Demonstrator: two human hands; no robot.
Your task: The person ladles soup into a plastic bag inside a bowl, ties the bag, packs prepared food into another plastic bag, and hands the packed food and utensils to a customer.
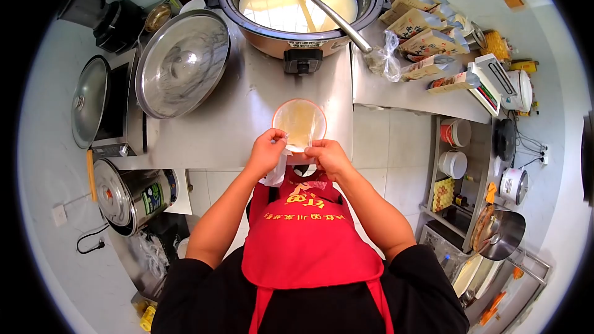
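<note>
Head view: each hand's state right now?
Left hand: closed, pinching thin plastic at the near rim of the bowl.
Right hand: closed at that rim; whether on bowl or plastic cannot be told.

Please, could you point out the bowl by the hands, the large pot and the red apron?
Bowl (299, 100): head view, on its far rim.
Large pot (267, 43): head view, on its outer wall.
Red apron (312, 247): head view, on its plain red cloth.

One left hand (267, 151) and one right hand (329, 157) meet at one bowl (299, 122); from there, one cooker (263, 29) and one ladle (334, 16) stand at 12 o'clock, three round lids (183, 65) fall between 8 and 10 o'clock, and two shelved tubs (455, 164) sit at 3 o'clock.
</note>
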